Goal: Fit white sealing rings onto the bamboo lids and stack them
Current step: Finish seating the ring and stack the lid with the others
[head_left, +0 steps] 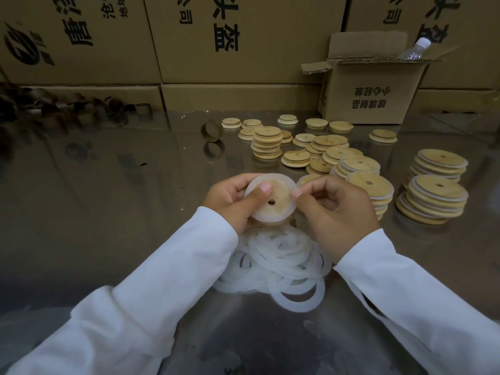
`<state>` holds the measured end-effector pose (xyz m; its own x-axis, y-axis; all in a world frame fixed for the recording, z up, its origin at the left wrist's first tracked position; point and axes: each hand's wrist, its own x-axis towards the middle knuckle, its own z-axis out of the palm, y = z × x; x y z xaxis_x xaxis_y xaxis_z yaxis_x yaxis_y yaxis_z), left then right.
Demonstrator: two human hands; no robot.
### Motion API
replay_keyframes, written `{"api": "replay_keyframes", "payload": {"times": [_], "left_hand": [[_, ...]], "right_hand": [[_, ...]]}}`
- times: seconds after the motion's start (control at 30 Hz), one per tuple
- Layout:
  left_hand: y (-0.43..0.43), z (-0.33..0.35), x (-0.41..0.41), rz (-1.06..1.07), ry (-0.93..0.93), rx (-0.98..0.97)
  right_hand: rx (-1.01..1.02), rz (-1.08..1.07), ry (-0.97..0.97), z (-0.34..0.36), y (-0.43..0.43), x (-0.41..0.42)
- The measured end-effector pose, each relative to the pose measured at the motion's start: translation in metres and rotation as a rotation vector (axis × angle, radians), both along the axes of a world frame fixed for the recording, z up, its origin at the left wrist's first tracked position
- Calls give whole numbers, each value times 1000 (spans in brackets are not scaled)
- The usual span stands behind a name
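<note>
White sleeves (pixel 140 299) come in over the near edge of the desk (pixel 108 201). Between them, close to that edge, lies a pile of loose rings (pixel 284 261), translucent white and overlapping. Along the far left edge a blurred heap of cardboard tubes (pixel 116 105) lies against the big cartons (pixel 216 36) that wall off the back.

Just above the pile, at the middle of the desk, the left hand (pixel 230 201) holds a bamboo lid (pixel 274 203) tilted toward the camera. Its fingers curl behind the lid and its thumb presses on the face beside the centre hole. A sealing ring (pixel 261 216) sits round the lid's rim. The right hand (pixel 338 209) pinches the ring's right edge between thumb and forefinger, the other fingers curled.

Behind the hands one brown tube (pixel 212 130) sits alone. Right of it, bare lids (pixel 297 157) are scattered singly and in low stacks. Further right, ringed stacks (pixel 435 198) stand in leaning columns toward the right edge. At the far right corner an open carton (pixel 370 90) holds a plastic bottle (pixel 414 50).
</note>
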<state>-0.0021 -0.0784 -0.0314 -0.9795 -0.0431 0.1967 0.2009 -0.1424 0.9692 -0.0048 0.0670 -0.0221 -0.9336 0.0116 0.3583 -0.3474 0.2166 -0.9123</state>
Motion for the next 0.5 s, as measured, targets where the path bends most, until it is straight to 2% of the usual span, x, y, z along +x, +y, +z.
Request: {"api": "replay_keyframes", "payload": {"times": [0.23,0.4,0.5], "left_hand": [[-2,7,3,6,138,-60],[-1,7,4,20,103,-5],[1,5,3,49,51,36]], "right_hand": [[-35,17,-29,3,3,-2],[16,28,30,3,2,1],[-21,27,21,2,1,1]]}}
